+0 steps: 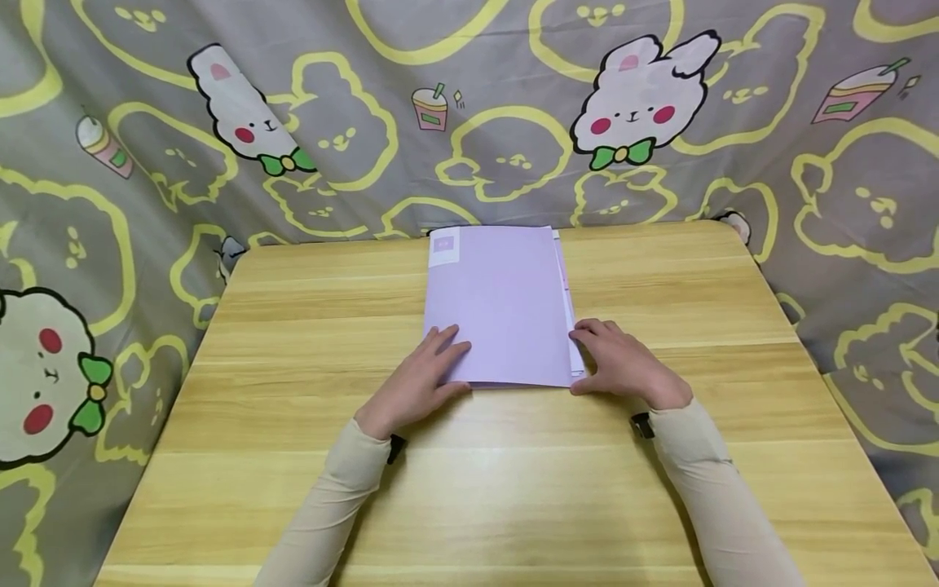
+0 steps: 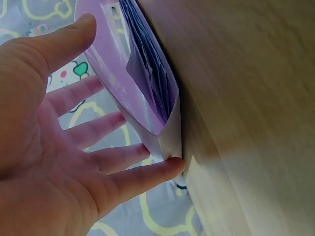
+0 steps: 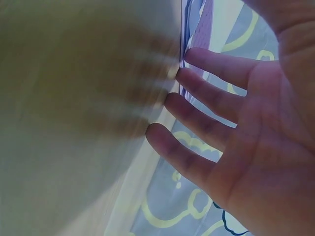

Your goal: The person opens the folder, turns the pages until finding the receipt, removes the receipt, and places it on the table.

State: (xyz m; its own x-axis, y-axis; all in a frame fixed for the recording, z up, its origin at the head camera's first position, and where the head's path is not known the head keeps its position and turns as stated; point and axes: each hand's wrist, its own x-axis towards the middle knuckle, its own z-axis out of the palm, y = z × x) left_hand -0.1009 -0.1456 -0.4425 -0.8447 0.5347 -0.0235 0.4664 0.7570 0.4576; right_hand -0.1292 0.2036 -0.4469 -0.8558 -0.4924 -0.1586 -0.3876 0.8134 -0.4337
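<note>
A light purple folder (image 1: 499, 302) lies at the back middle of the table, with a small white label (image 1: 443, 246) in its far left corner. Sheets of paper (image 1: 576, 350) stick out a little along its right side. My left hand (image 1: 418, 379) rests at the near left edge, its spread fingers touching the spine and cover. In the left wrist view, papers (image 2: 150, 73) sit between the covers, and the upper cover bows up. My right hand (image 1: 623, 363) is at the near right corner, fingers extended beside the paper edges; the right wrist view shows fingertips (image 3: 156, 132) close to the tabletop.
The wooden table (image 1: 308, 505) extends around the folder on all sides. A grey curtain (image 1: 506, 98) printed with cartoon rabbits and cups hangs behind the back edge and along both sides. Dark devices (image 1: 642, 425) are strapped under both wrists.
</note>
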